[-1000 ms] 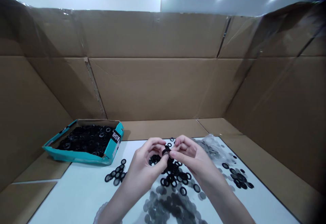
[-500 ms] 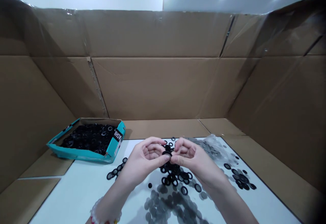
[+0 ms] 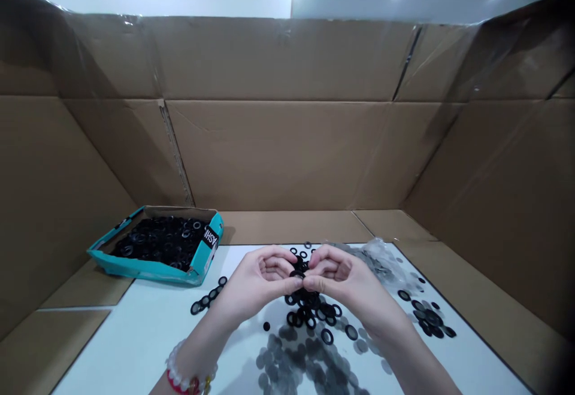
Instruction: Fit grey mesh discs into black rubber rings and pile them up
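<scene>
My left hand point(image 3: 256, 281) and my right hand point(image 3: 345, 281) meet at the fingertips over the white work surface point(image 3: 148, 341). Both pinch a small black rubber ring point(image 3: 297, 274), partly hidden by my fingers. Just below my hands lies a heap of loose black rubber rings point(image 3: 311, 311). Nearer me is a spread of flat grey translucent washers point(image 3: 291, 356). A short row of black rings point(image 3: 206, 298) lies left of my left wrist, and another cluster point(image 3: 429, 318) lies beyond my right hand.
A teal cardboard box lid point(image 3: 155, 266) filled with black rings point(image 3: 159, 242) stands at the left, beyond the white surface. A clear plastic bag point(image 3: 377, 260) holding grey washers lies at the far right. Brown cardboard walls point(image 3: 287, 155) surround the surface on three sides. A beaded bracelet point(image 3: 191, 380) circles my left wrist.
My hands have drawn closer together around the black ring, with fingertips now touching. The whole view has shifted slightly, so the teal box sits further right and the bracelet shows more fully.
</scene>
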Motion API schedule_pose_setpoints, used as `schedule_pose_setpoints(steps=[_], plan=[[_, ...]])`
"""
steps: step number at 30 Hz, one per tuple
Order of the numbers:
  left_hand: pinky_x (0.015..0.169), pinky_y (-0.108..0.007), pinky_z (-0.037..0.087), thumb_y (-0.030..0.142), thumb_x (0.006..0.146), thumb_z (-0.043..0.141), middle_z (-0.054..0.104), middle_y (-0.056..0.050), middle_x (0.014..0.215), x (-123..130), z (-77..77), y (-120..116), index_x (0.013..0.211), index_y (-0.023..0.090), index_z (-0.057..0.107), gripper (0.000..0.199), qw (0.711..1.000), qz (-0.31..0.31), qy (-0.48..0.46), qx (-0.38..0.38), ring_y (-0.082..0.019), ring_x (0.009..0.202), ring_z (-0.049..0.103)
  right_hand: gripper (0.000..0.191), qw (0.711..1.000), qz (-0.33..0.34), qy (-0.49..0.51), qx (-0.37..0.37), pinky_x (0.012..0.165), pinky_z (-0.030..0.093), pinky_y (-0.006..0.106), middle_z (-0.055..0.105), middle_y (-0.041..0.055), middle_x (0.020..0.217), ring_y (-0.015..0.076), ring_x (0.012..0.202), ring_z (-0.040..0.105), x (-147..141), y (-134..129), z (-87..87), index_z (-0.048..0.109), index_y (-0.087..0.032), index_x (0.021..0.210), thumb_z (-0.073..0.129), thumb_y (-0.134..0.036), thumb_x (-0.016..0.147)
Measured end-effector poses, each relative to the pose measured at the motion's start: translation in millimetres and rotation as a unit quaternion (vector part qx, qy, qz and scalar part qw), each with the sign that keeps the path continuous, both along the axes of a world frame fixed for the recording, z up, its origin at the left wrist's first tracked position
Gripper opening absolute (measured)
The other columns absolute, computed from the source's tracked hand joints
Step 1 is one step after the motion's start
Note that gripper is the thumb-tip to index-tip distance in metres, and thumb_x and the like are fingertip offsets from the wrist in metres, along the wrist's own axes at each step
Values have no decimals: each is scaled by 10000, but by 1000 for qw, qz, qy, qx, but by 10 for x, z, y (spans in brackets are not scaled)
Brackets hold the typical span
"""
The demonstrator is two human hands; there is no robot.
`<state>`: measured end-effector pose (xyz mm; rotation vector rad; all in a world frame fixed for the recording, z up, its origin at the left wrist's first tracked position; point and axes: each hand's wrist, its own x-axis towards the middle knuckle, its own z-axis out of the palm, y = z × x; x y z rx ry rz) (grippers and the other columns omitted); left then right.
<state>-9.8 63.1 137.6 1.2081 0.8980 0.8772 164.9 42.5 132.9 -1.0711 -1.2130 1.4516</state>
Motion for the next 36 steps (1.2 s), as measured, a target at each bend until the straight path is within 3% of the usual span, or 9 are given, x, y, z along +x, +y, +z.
schedule_pose_setpoints(steps=[14, 21, 28, 31, 36], plan=[[721, -282, 519, 264, 647, 786, 651, -19, 772, 21, 2, -45, 831, 155, 655, 251, 995, 71, -8, 74, -144, 732, 610, 332, 999, -26, 16, 28, 693, 489, 266, 664, -8, 676, 151, 677, 640, -32, 36, 1, 535, -203, 788, 810, -304, 630], [672, -238, 508, 260, 670, 777, 651, -2, 737, 31, 9, -63, 804, 166, 679, 191, 993, 99, -19, 67, -123, 691, 602, 302, 995, -65, 15, 76, 689, 487, 243, 613, -21, 704, 130, 699, 612, -97, -32, -11, 492, -209, 771, 763, -330, 718], [670, -226, 496, 302, 727, 748, 631, -2, 796, 115, -73, -91, 892, 171, 644, 235, 990, 84, -107, 29, -106, 685, 601, 268, 990, -63, 13, 127, 715, 524, 264, 600, 1, 841, 149, 766, 632, -164, -89, -11, 520, -218, 876, 730, -339, 763], [687, -252, 508, 319, 714, 754, 621, -23, 857, 102, -29, -105, 953, 176, 624, 307, 993, 75, -79, 37, -135, 742, 606, 295, 991, -58, 15, 118, 708, 523, 278, 624, 3, 792, 157, 736, 637, -139, -68, -7, 522, -213, 901, 741, -333, 745], [811, -280, 484, 275, 739, 712, 598, -15, 839, 46, 42, -126, 1039, 198, 587, 334, 992, 48, -5, 117, -165, 858, 591, 326, 996, -34, -15, 84, 706, 496, 277, 650, -13, 719, 154, 732, 620, -58, -26, -11, 529, -218, 935, 761, -306, 723]])
